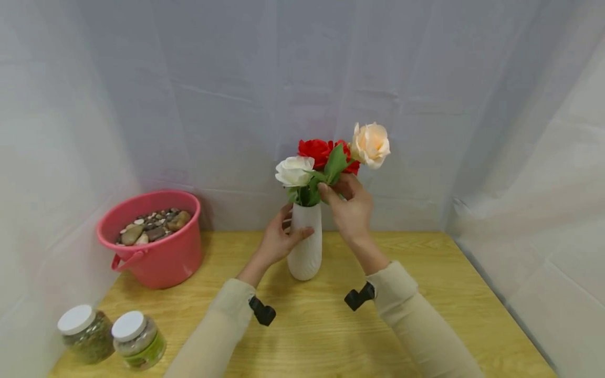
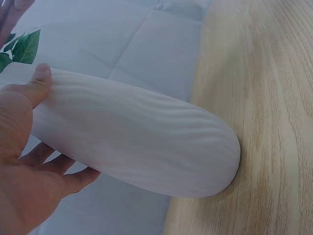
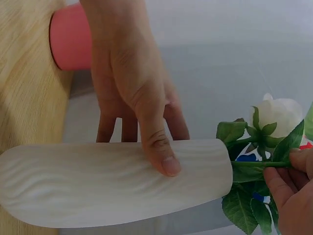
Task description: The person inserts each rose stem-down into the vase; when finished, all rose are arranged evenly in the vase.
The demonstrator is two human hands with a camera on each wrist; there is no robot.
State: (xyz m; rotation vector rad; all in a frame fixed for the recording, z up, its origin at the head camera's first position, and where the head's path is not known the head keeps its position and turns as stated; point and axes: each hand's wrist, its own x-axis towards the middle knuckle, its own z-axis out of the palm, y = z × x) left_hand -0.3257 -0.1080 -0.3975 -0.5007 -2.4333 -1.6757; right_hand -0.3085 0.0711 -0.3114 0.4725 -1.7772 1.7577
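A white vase with a wavy ribbed surface stands upright on the wooden table. My left hand holds its upper part, with the thumb across the front and the fingers round the far side. Just above the mouth, my right hand pinches the green stem of a peach rose. In the right wrist view that stem runs down into the vase mouth. A white rose and red roses with green leaves also stand in the vase. The stems inside are hidden.
At the left stands a pink bucket with pebbles in it. Two clear jars with white lids, one jar and a labelled jar, sit at the front left. A pale sheet hangs behind the table.
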